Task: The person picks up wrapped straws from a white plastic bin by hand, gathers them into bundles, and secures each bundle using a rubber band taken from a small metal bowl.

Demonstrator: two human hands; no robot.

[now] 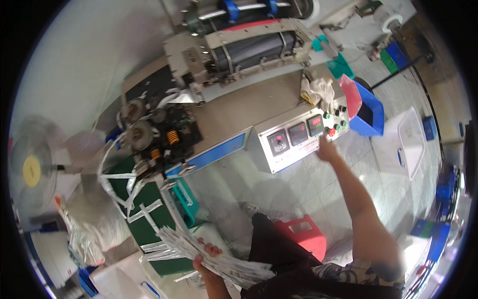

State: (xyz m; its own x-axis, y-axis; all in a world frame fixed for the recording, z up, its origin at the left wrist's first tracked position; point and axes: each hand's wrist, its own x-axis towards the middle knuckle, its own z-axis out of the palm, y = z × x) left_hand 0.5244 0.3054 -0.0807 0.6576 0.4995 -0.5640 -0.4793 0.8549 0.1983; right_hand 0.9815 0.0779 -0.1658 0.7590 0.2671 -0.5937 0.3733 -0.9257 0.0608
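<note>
Hands were seen apart in the head view: the left hand [206,256] was clenched around a fanned stack of printed sheets [219,259], kept low by the hip, while the right hand [326,149] was stretched forward, fingertip pressed at the buttons [334,128] of a grey control panel [296,137]; whether it was curled or spread could not be told. Beyond the right hand, a blue bin [371,117] was seen; below its forearm, a red stool [303,234]. A slip was judged possible: with attention given to the panel, the loosely fanned sheets could be spilled, or a neighbouring button pressed by mistake.
</note>
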